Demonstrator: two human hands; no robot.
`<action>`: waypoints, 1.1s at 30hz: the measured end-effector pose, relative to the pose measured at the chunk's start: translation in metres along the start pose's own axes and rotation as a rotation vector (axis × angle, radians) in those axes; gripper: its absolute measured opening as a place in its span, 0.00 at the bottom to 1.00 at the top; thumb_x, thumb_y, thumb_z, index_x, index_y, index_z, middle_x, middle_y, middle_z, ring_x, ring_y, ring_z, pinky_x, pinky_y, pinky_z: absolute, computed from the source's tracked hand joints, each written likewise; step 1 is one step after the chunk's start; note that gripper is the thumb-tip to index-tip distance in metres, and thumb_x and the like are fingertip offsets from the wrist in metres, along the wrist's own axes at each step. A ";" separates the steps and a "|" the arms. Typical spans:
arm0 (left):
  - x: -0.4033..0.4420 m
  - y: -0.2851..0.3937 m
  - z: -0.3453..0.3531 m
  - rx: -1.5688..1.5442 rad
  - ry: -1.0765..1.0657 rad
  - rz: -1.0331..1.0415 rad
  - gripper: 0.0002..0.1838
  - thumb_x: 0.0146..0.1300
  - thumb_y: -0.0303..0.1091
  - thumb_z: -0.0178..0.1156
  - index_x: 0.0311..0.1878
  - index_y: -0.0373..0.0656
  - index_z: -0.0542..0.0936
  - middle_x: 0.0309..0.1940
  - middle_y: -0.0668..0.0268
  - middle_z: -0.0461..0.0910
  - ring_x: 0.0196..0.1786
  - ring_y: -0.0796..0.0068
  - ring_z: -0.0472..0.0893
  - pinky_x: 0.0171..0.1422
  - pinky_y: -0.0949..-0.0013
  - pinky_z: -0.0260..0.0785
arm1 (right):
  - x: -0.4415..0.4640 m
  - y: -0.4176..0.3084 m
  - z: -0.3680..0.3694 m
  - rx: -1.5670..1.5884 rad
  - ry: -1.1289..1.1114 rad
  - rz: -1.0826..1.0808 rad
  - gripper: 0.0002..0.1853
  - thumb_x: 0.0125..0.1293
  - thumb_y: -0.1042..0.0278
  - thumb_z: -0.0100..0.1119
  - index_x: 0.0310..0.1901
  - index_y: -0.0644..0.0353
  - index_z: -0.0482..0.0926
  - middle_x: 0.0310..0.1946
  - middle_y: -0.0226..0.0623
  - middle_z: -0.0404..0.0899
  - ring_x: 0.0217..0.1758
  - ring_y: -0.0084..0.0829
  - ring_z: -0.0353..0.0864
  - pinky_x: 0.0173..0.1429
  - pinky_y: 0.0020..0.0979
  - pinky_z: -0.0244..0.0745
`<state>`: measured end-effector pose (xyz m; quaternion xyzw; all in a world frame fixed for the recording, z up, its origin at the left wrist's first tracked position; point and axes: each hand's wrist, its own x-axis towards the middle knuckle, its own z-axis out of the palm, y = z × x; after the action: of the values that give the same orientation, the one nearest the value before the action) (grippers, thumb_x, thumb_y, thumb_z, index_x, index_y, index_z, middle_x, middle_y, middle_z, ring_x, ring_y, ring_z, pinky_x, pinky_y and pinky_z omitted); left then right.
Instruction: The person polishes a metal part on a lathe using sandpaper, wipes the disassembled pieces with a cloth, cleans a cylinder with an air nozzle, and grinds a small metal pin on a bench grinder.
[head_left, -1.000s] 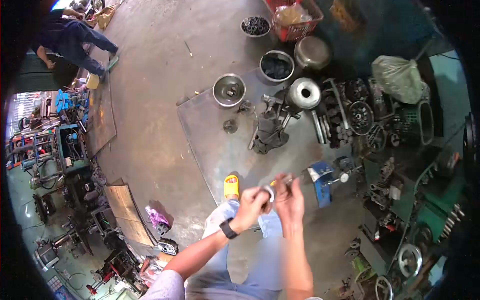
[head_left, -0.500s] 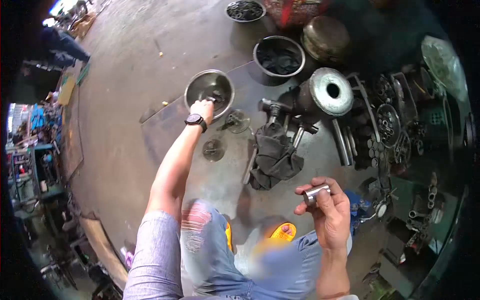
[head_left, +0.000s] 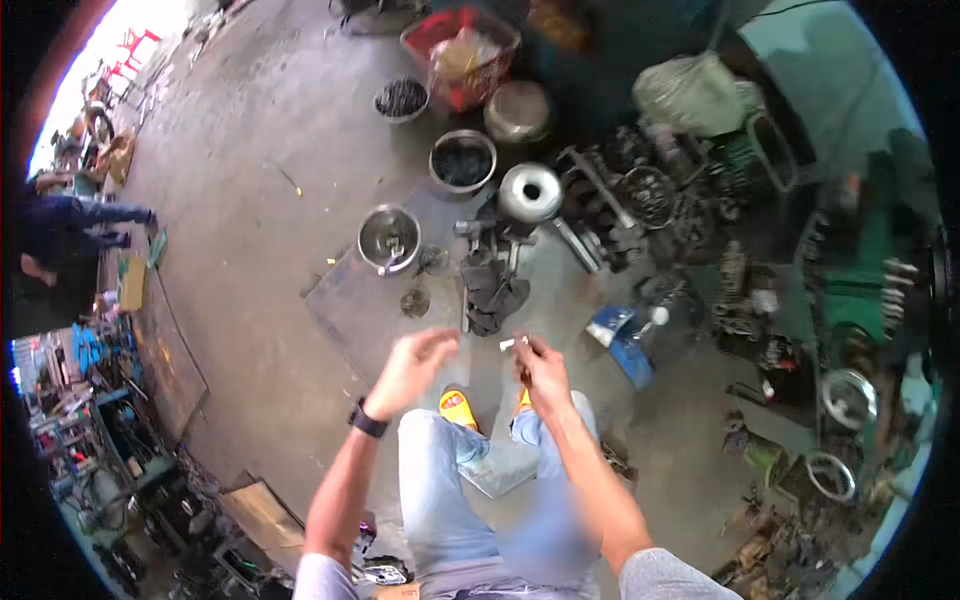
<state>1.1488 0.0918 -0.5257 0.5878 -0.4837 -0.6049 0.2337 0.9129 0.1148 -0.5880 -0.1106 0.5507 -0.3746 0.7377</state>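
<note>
My right hand (head_left: 543,372) pinches a small shiny metal cylinder (head_left: 508,344) between thumb and fingers, above my knees. Level with it on the left, my left hand (head_left: 414,372), wearing a dark watch, has its fingers stretched out and appears to hold nothing. Beyond the left hand stands a steel bowl (head_left: 362,240) with small metal parts inside. Two small round clear dishes or discs lie by the bowl, the nearer disc (head_left: 415,302) closer to my hand. A dark cloth (head_left: 492,298) lies on the floor beside a hammer (head_left: 475,232).
A large metal cylinder with a central hole (head_left: 545,208) stands past the cloth. Farther off are a bowl of dark pieces (head_left: 463,188), a red basket (head_left: 418,42) and a round metal pot (head_left: 518,112). A blue box (head_left: 628,350) and machine parts lie right. Another person (head_left: 75,225) is far left.
My left hand has come back from the steel bowl toward my right hand. The right hand still holds the metal cylinder, now nearer the middle. The view has shifted.
</note>
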 end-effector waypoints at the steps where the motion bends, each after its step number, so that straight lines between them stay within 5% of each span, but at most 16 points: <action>1: -0.023 0.040 0.008 0.001 -0.048 -0.015 0.16 0.73 0.32 0.56 0.58 0.34 0.79 0.42 0.63 0.85 0.44 0.77 0.83 0.49 0.70 0.76 | -0.047 -0.036 0.017 -0.134 0.009 -0.067 0.14 0.69 0.66 0.64 0.51 0.65 0.80 0.37 0.32 0.83 0.32 0.23 0.81 0.36 0.25 0.77; 3: -0.069 0.125 0.020 -0.220 -0.109 0.099 0.17 0.73 0.30 0.56 0.62 0.35 0.77 0.43 0.64 0.84 0.43 0.79 0.82 0.49 0.71 0.76 | -0.129 -0.110 0.058 -0.267 0.012 -0.167 0.14 0.68 0.68 0.64 0.51 0.66 0.81 0.34 0.29 0.81 0.29 0.21 0.79 0.34 0.25 0.75; 7: -0.166 0.319 -0.003 -0.165 -0.258 0.205 0.19 0.72 0.28 0.57 0.64 0.33 0.74 0.44 0.65 0.84 0.44 0.81 0.82 0.49 0.75 0.76 | -0.287 -0.242 0.130 -0.440 -0.202 -0.474 0.17 0.65 0.75 0.65 0.55 0.66 0.79 0.43 0.34 0.85 0.37 0.20 0.82 0.40 0.24 0.79; 9: -0.207 0.377 -0.010 -0.235 -0.137 0.349 0.18 0.68 0.25 0.60 0.61 0.36 0.78 0.41 0.64 0.83 0.40 0.78 0.83 0.46 0.72 0.77 | -0.354 -0.296 0.167 -0.376 -0.377 -0.573 0.18 0.64 0.76 0.66 0.56 0.66 0.79 0.46 0.34 0.84 0.43 0.21 0.82 0.46 0.25 0.80; 14: -0.293 0.502 -0.052 0.261 0.123 0.858 0.19 0.58 0.20 0.66 0.54 0.38 0.81 0.42 0.64 0.81 0.40 0.78 0.80 0.42 0.75 0.73 | -0.453 -0.370 0.220 -0.650 -0.433 -0.963 0.23 0.62 0.84 0.64 0.59 0.68 0.76 0.48 0.37 0.82 0.50 0.24 0.82 0.54 0.26 0.79; 17: -0.318 0.528 -0.062 0.174 0.125 1.034 0.19 0.58 0.15 0.64 0.54 0.34 0.81 0.48 0.62 0.80 0.46 0.76 0.81 0.49 0.73 0.78 | -0.481 -0.383 0.241 -0.504 -0.538 -0.948 0.24 0.60 0.83 0.68 0.59 0.69 0.76 0.45 0.36 0.84 0.49 0.24 0.83 0.54 0.25 0.79; 23: -0.335 0.528 -0.058 0.137 0.148 0.876 0.17 0.61 0.17 0.66 0.54 0.32 0.81 0.49 0.62 0.79 0.44 0.78 0.81 0.45 0.76 0.78 | -0.479 -0.373 0.248 -0.423 -0.651 -1.164 0.20 0.62 0.81 0.68 0.56 0.70 0.77 0.47 0.37 0.83 0.50 0.23 0.82 0.54 0.25 0.80; 27: -0.338 0.539 -0.053 0.270 0.296 0.911 0.18 0.60 0.18 0.67 0.54 0.32 0.81 0.48 0.63 0.79 0.41 0.80 0.81 0.40 0.78 0.76 | -0.466 -0.383 0.245 -0.379 -0.698 -0.918 0.21 0.62 0.79 0.68 0.57 0.69 0.76 0.48 0.37 0.82 0.50 0.23 0.81 0.55 0.26 0.80; 33: -0.320 0.560 -0.069 0.193 0.355 1.004 0.22 0.54 0.10 0.66 0.54 0.30 0.80 0.52 0.59 0.77 0.52 0.72 0.81 0.56 0.71 0.80 | -0.458 -0.428 0.266 -0.419 -0.804 -1.068 0.21 0.62 0.81 0.68 0.57 0.71 0.76 0.50 0.38 0.81 0.52 0.25 0.81 0.58 0.27 0.79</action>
<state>1.1168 0.1061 0.1220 0.3962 -0.7115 -0.2633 0.5172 0.9150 0.0604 0.0910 -0.6359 0.1659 -0.5017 0.5624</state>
